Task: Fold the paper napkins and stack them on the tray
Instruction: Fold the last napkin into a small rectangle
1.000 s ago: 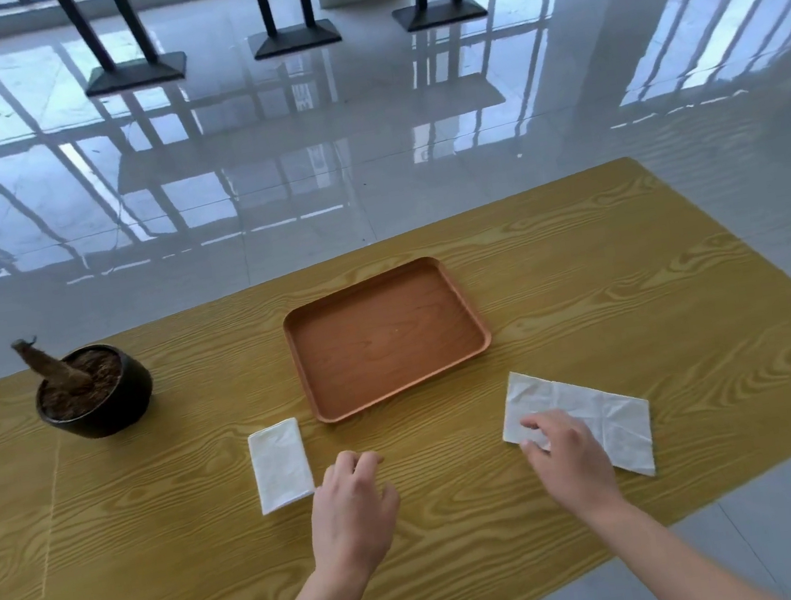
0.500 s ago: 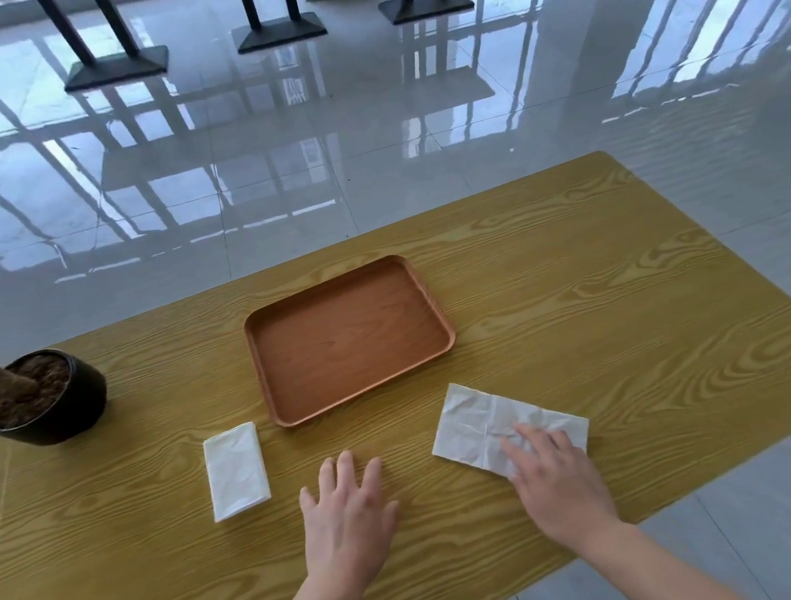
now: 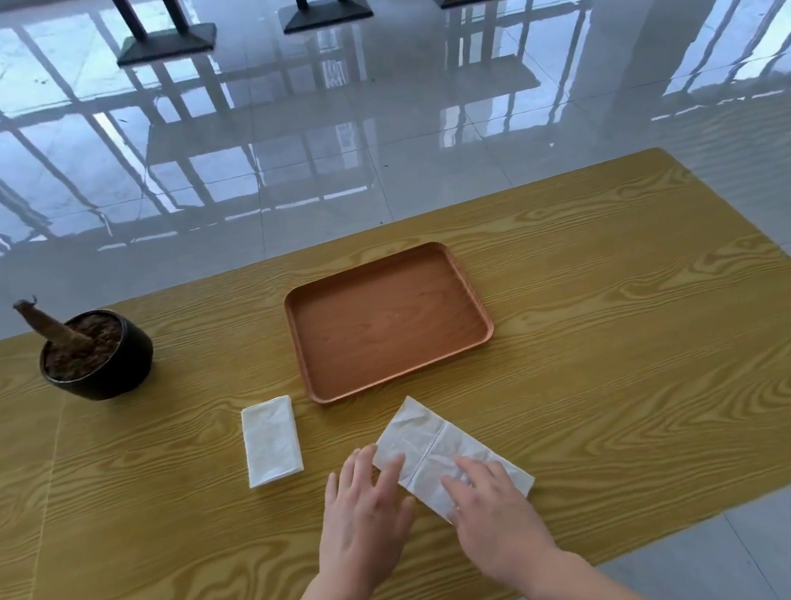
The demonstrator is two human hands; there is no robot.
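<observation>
On the tabletop (image 3: 646, 366) the tray (image 3: 386, 321) has nothing stacked on it yet. I've slid the half-open napkin (image 3: 424, 443) in from the right, and it now lies slantwise just in front of the tray's near edge. My right hand (image 3: 495, 514) presses flat on its near end, fingers straight. My left hand (image 3: 363, 518) has come across, fingers spread, tips touching its left edge. We look ready to fold. The folded napkin (image 3: 271, 442) waits near the tray's left corner.
</observation>
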